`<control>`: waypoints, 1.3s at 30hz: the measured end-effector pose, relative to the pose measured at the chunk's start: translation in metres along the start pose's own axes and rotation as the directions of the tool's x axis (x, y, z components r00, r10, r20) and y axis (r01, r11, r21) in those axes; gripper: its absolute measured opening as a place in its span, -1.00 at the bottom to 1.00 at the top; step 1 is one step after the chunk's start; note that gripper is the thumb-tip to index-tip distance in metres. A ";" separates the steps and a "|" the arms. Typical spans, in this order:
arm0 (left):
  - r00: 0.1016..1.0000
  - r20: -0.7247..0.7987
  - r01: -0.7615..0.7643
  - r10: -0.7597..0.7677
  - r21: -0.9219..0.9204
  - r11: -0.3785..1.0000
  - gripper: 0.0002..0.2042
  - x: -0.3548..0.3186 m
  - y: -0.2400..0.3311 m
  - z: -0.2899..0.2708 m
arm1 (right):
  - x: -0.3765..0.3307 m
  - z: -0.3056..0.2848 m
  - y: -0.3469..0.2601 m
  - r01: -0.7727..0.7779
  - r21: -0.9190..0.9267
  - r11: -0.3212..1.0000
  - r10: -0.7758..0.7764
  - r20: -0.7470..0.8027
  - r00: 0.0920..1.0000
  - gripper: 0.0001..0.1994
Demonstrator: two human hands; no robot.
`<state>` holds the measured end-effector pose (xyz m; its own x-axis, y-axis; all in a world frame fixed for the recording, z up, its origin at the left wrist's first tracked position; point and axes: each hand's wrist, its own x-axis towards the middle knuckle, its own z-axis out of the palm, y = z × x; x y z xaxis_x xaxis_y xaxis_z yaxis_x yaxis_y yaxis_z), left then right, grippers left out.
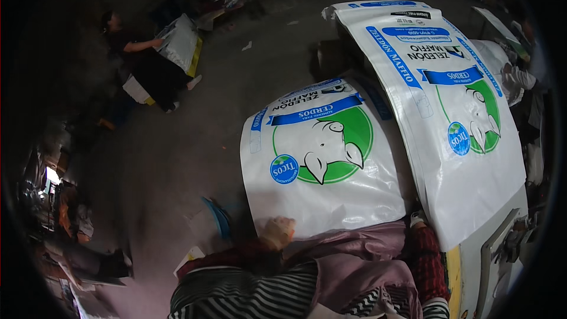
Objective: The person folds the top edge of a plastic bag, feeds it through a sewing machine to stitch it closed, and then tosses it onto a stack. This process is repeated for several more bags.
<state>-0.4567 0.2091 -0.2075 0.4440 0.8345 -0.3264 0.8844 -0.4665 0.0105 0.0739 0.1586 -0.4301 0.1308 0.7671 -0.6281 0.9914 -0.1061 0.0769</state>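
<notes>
— White woven plastic, glossy: that's the large feed sack with the green circle and pig drawing (325, 153), lying flat right in front of the wearer. Where are the hands relative to it?

— The left hand (277, 230) sits at the sack's near edge, fingers curled onto it; whether it actually pinches the material I cannot tell. The right hand (417, 218) is at the sack's near right corner, mostly hidden by a dark red sleeve (428, 260), so its grip is unclear too. The two hands are well apart.

— And beside the sack?

— A second, longer white printed sack (449, 112) lies to its right, overlapping it and draped over a grey sewing-machine table (496, 242). Far left of the sack, another person in dark clothes (133, 53) holds a white bag (180, 41) above the grey concrete floor (177, 153).
</notes>
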 end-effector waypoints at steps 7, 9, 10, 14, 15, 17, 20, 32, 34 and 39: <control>0.876 0.482 -0.006 0.000 0.011 1.000 -0.43 0.041 0.011 0.050 | 0.004 0.030 0.005 -0.036 -0.027 0.999 0.035 -0.013 0.999 -0.63; 0.862 0.504 0.070 -0.059 -0.005 0.998 -0.52 0.069 0.008 0.079 | -0.014 0.033 0.008 -0.077 -0.007 0.997 0.077 -0.018 0.997 -0.62; 0.793 0.602 -0.126 0.092 0.014 0.992 -0.60 0.082 0.018 0.046 | -0.025 0.033 0.008 -0.071 0.010 0.997 0.072 -0.022 0.997 -0.65; 0.751 0.471 -0.339 0.464 -0.327 0.882 -0.67 0.109 0.074 -0.054 | -0.159 -0.066 -0.038 -0.196 0.294 0.936 0.214 -0.032 0.976 -0.75; 0.784 0.211 -0.452 0.584 -0.450 0.770 -0.68 0.118 0.095 -0.070 | -0.172 -0.056 -0.034 -0.298 0.451 0.841 0.359 -0.053 0.932 -0.70; 0.741 -0.059 -0.591 0.669 -0.530 0.608 -0.69 0.132 0.132 -0.115 | -0.198 -0.054 -0.038 -0.277 0.474 0.836 0.358 -0.088 0.930 -0.75; 0.658 -0.076 -0.734 0.749 -0.290 0.615 -0.70 0.154 0.182 -0.209 | -0.233 -0.070 -0.051 -0.373 0.592 0.715 0.455 0.012 0.890 -0.69; 0.367 -0.539 -0.924 0.758 -0.113 0.366 -0.53 0.172 0.499 -0.198 | -0.306 -0.068 -0.032 -0.217 0.792 0.571 0.343 0.010 0.939 -0.60; 0.450 -0.501 -0.875 0.739 -0.081 0.477 -0.48 0.183 0.527 -0.175 | -0.322 -0.072 -0.028 -0.047 0.920 0.390 0.430 -0.136 0.893 -0.63; 0.605 -0.375 -0.751 0.702 0.025 0.660 -0.54 0.206 0.548 -0.144 | -0.345 -0.083 0.003 0.252 0.966 0.051 0.458 -0.247 0.854 -0.69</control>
<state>0.1402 0.1671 -0.1326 0.9435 0.2876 0.1645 0.2472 -0.9417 0.2284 0.0326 -0.0536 -0.1488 0.5675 0.7629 -0.3098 0.0760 -0.4232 -0.9029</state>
